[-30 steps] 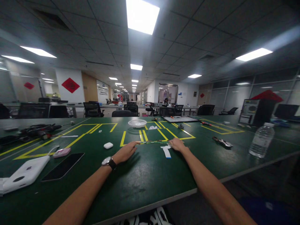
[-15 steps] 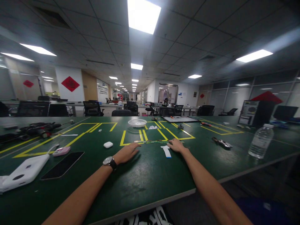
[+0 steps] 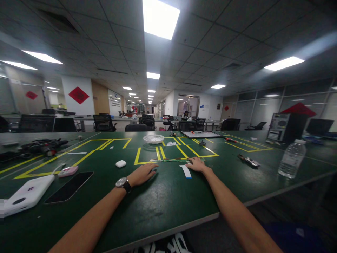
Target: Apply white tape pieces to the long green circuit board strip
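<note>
A long, thin green circuit board strip (image 3: 171, 160) lies crosswise on the green table, along the near side of a yellow tape outline. My left hand (image 3: 143, 174), with a watch (image 3: 121, 182) on the wrist, rests near the strip's left end, its fingers stretched out and holding nothing. Over the strip's right end is my right hand (image 3: 197, 164), fingers spread and low. Its thumb reaches to the top of a white ribbon cable (image 3: 186, 171) with a blue end; whether it touches the cable or the strip I cannot tell.
To the left lie a white earphone case (image 3: 120, 163), a black phone (image 3: 70, 187) and a white power bank (image 3: 31, 191). A white basket (image 3: 153, 139) stands beyond the strip. On the right are a folding tool (image 3: 248, 161) and a water bottle (image 3: 292, 159).
The view has shifted very slightly. Both hands, the circuit board strip and the ribbon cable keep nearly the same places.
</note>
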The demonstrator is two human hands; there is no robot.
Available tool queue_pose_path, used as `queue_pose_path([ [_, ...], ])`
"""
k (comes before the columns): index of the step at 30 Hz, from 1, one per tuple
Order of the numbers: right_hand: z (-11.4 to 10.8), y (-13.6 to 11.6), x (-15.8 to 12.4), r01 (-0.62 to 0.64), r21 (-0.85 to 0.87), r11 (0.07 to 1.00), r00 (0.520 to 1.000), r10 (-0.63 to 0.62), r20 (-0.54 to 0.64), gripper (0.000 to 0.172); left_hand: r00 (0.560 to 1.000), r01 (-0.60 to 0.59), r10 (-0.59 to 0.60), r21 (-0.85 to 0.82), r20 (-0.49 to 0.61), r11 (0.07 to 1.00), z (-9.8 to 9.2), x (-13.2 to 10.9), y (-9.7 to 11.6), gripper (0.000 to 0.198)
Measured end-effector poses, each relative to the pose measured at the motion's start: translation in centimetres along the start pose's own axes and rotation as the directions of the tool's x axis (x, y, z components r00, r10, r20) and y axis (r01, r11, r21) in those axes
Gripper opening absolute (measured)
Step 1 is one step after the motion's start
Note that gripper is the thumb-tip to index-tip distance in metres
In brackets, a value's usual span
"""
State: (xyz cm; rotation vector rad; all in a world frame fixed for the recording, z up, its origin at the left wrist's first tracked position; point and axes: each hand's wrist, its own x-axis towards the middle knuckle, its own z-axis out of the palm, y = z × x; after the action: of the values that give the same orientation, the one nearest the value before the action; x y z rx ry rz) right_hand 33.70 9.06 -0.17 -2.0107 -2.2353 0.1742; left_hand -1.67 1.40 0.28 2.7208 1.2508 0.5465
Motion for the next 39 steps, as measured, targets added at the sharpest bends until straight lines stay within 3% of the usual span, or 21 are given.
queue_pose_path([
  [9,-0.4,-0.1,-0.2,0.000,0.021,1.000,1.000,0.000,0.016,0.078,1.000,-0.006,0.006,0.000,0.000,1.000,0.2,0.0,-0.2,0.036],
  [13,-0.7,-0.2,-0.4,0.001,0.022,1.000,0.999,0.000,-0.040,0.082,1.000,-0.016,0.016,0.028,-0.010,0.999,0.1,0.1,-0.2,0.036],
  [18,-0.7,-1.2,-0.8,0.021,-0.001,1.000,0.989,-0.021,-0.146,0.062,0.999,-0.042,0.043,0.046,-0.011,0.998,0.0,0.1,-0.1,0.036],
  [23,-0.3,-2.2,-1.4,0.004,-0.060,0.998,0.995,-0.010,-0.097,0.063,0.999,-0.040,0.040,0.068,-0.006,0.997,0.2,0.1,-0.2,0.036],
  [33,-0.6,-1.9,-1.9,0.007,-0.028,1.000,0.999,-0.006,0.040,0.084,0.999,-0.024,0.019,0.102,0.049,0.994,0.9,0.2,-1.0,0.037],
  [37,-0.9,-1.9,-2.1,0.011,-0.006,1.000,1.000,-0.011,-0.017,0.088,0.999,-0.019,0.015,0.105,0.038,0.994,0.8,0.3,-0.9,0.039],
  [39,-1.1,-2.0,-2.1,0.020,0.000,1.000,0.996,-0.020,-0.090,0.080,1.000,-0.021,0.019,0.102,0.025,0.995,0.6,0.2,-0.7,0.039],
])
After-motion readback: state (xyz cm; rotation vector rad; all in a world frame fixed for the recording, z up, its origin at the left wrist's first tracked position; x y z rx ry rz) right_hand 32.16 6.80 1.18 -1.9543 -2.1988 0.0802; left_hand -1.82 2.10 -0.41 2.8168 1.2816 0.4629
